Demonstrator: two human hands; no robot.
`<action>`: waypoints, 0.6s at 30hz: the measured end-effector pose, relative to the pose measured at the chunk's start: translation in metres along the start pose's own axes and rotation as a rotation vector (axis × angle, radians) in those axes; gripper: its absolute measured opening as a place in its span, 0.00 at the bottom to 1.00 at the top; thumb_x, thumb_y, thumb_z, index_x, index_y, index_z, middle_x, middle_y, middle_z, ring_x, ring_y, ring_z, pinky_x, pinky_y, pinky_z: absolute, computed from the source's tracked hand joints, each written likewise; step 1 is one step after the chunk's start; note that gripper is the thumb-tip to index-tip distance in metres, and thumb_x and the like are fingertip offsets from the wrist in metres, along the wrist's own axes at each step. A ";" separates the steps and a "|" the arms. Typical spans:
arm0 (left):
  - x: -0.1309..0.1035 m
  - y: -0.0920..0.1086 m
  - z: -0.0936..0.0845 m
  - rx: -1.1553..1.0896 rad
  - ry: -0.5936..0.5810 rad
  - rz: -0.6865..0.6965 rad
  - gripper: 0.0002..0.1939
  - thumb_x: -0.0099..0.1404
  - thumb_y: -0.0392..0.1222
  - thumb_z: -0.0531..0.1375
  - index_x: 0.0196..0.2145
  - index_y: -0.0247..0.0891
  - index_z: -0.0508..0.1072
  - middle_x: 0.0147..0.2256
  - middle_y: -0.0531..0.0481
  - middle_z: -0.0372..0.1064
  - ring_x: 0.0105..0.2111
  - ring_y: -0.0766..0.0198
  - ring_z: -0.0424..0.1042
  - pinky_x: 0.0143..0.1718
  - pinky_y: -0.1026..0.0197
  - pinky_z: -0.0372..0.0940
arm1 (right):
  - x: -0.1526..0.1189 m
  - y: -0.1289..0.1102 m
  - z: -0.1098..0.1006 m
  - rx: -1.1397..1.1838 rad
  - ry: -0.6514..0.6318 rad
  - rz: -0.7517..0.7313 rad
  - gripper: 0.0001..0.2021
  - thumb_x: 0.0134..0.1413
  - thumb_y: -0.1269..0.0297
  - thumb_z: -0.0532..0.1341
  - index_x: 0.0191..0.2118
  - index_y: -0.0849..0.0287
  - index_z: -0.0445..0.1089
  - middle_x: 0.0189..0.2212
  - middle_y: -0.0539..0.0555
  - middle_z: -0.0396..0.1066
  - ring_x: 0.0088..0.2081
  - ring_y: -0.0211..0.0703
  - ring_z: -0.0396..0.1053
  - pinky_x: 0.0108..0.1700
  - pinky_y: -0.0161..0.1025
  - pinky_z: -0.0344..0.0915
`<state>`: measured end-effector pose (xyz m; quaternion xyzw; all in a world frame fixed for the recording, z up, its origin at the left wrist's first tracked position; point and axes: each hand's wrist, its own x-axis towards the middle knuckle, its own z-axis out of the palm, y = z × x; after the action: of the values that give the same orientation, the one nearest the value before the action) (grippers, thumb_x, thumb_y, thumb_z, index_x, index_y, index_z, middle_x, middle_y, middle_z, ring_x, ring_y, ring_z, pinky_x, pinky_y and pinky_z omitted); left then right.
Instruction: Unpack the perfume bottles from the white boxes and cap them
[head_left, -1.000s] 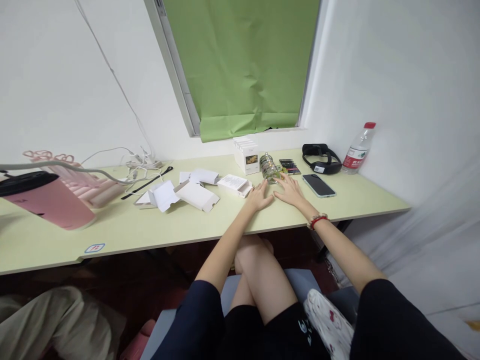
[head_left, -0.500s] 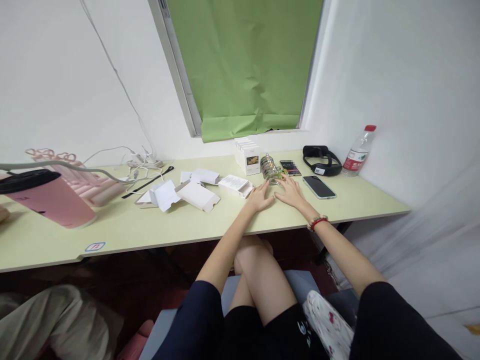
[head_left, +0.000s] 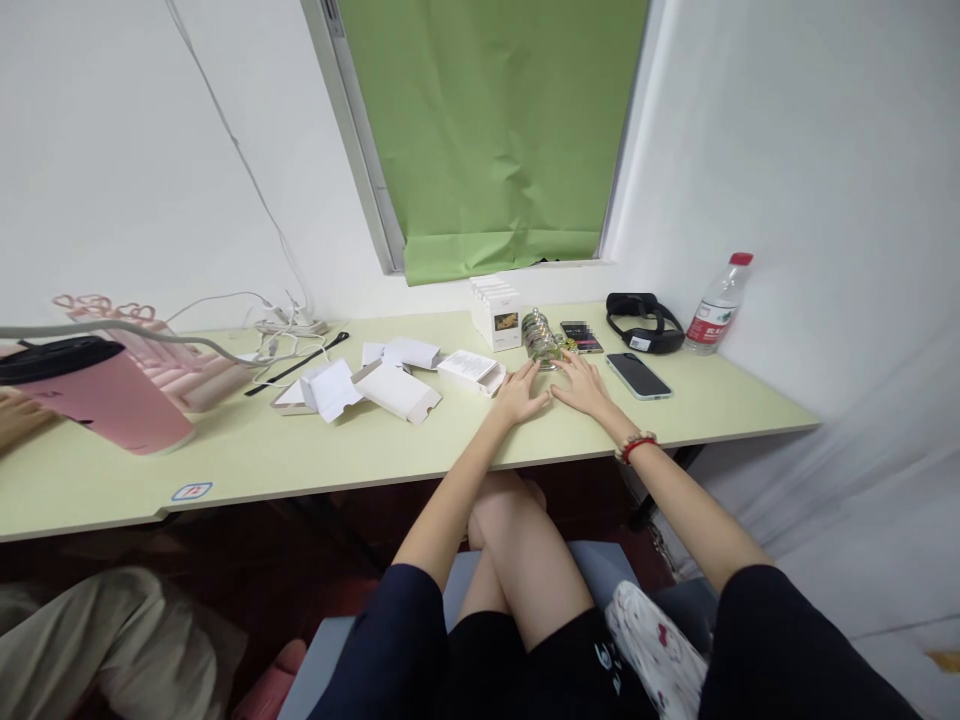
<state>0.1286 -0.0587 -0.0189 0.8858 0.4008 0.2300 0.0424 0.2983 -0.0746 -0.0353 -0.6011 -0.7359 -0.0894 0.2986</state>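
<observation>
My left hand (head_left: 517, 395) rests on the table with its fingers stretched out, between an opened white box (head_left: 472, 371) and a row of small glass jars with silvery tops (head_left: 536, 332). My right hand (head_left: 581, 386) lies opposite it, fingers apart, close to the right side of the row. The fingertips of both hands reach the near end of the row; whether they touch the front jar I cannot tell. Behind the jars stand several upright white boxes (head_left: 495, 318) in a line. A black-screened phone (head_left: 638, 376) lies to the right of my right hand.
Opened white cartons (head_left: 397, 390) lie left of my hands. At the right are a second phone (head_left: 582, 336), a black headset (head_left: 645, 325) and a red-capped water bottle (head_left: 716, 308). A pink cup (head_left: 127, 400), cables (head_left: 289, 325) and another person's hand (head_left: 22, 415) are at the left.
The other person's hand at the left edge has come further into view behind the pink cup. My own hands have stayed in place.
</observation>
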 end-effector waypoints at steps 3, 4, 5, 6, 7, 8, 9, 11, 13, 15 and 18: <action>-0.001 0.000 0.000 0.013 0.036 0.024 0.32 0.59 0.47 0.53 0.59 0.35 0.52 0.59 0.43 0.51 0.58 0.57 0.53 0.57 0.53 0.50 | -0.001 0.000 0.001 0.015 0.042 -0.004 0.20 0.47 0.60 0.57 0.48 0.58 0.66 0.57 0.60 0.55 0.55 0.54 0.56 0.51 0.51 0.55; -0.002 0.001 0.000 0.017 0.054 0.031 0.30 0.59 0.45 0.52 0.58 0.36 0.53 0.59 0.45 0.52 0.59 0.58 0.52 0.58 0.53 0.48 | -0.001 0.000 0.000 0.025 0.066 -0.001 0.18 0.47 0.60 0.57 0.46 0.58 0.67 0.55 0.60 0.56 0.53 0.54 0.57 0.50 0.51 0.56; -0.003 0.001 -0.001 0.026 0.083 0.032 0.28 0.60 0.44 0.51 0.57 0.37 0.55 0.59 0.46 0.52 0.59 0.59 0.51 0.59 0.53 0.46 | -0.001 -0.001 0.000 0.035 0.092 0.006 0.16 0.47 0.61 0.57 0.43 0.58 0.68 0.54 0.60 0.58 0.52 0.53 0.59 0.49 0.50 0.57; -0.004 0.001 -0.001 0.041 0.125 0.024 0.25 0.61 0.42 0.50 0.56 0.37 0.57 0.59 0.46 0.53 0.60 0.60 0.49 0.60 0.53 0.45 | -0.001 -0.001 0.000 0.045 0.118 0.014 0.14 0.47 0.62 0.57 0.41 0.57 0.69 0.52 0.60 0.59 0.51 0.52 0.60 0.49 0.49 0.57; -0.005 0.002 -0.001 0.063 0.176 0.006 0.23 0.61 0.40 0.49 0.54 0.37 0.59 0.58 0.46 0.54 0.60 0.61 0.48 0.60 0.53 0.43 | -0.002 -0.002 0.000 0.053 0.138 0.021 0.12 0.47 0.62 0.56 0.39 0.57 0.69 0.50 0.60 0.60 0.50 0.52 0.61 0.48 0.48 0.58; -0.006 0.002 -0.002 0.091 0.229 -0.019 0.21 0.61 0.39 0.48 0.52 0.37 0.62 0.58 0.46 0.55 0.60 0.61 0.48 0.60 0.53 0.43 | -0.002 -0.003 0.000 0.058 0.153 0.027 0.11 0.47 0.63 0.56 0.38 0.58 0.70 0.48 0.60 0.61 0.49 0.51 0.61 0.48 0.48 0.58; -0.007 0.001 -0.002 0.121 0.277 -0.046 0.19 0.61 0.38 0.47 0.49 0.37 0.64 0.57 0.46 0.55 0.61 0.60 0.48 0.60 0.53 0.43 | -0.002 -0.003 0.000 0.060 0.161 0.029 0.11 0.47 0.64 0.56 0.37 0.58 0.70 0.47 0.60 0.62 0.49 0.51 0.61 0.48 0.47 0.57; -0.009 0.001 -0.002 0.177 0.344 -0.103 0.16 0.61 0.37 0.48 0.44 0.36 0.68 0.57 0.45 0.56 0.61 0.58 0.47 0.60 0.52 0.44 | -0.001 -0.005 0.001 0.057 0.156 0.039 0.10 0.47 0.64 0.56 0.37 0.58 0.70 0.46 0.59 0.63 0.49 0.51 0.61 0.48 0.46 0.57; -0.009 0.000 -0.002 0.209 0.380 -0.163 0.15 0.60 0.37 0.48 0.43 0.35 0.68 0.58 0.44 0.53 0.61 0.56 0.45 0.60 0.52 0.43 | -0.001 -0.006 0.002 0.038 0.136 0.059 0.12 0.46 0.63 0.57 0.38 0.58 0.69 0.47 0.59 0.63 0.49 0.51 0.60 0.48 0.46 0.57; -0.009 -0.001 -0.001 0.227 0.388 -0.197 0.17 0.60 0.38 0.49 0.45 0.34 0.67 0.60 0.43 0.50 0.62 0.55 0.43 0.61 0.51 0.42 | -0.001 -0.007 0.002 0.010 0.107 0.081 0.15 0.46 0.62 0.57 0.41 0.59 0.69 0.49 0.60 0.62 0.51 0.52 0.58 0.49 0.47 0.55; -0.007 -0.001 0.000 0.222 0.249 -0.112 0.23 0.60 0.41 0.49 0.53 0.33 0.61 0.60 0.42 0.48 0.62 0.56 0.41 0.61 0.51 0.39 | -0.001 -0.008 0.002 -0.025 0.043 0.090 0.20 0.46 0.59 0.58 0.46 0.59 0.67 0.54 0.61 0.58 0.54 0.54 0.55 0.51 0.50 0.53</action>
<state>0.1244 -0.0629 -0.0221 0.8261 0.4744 0.2895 -0.0929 0.2905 -0.0763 -0.0354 -0.6353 -0.7002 -0.0981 0.3105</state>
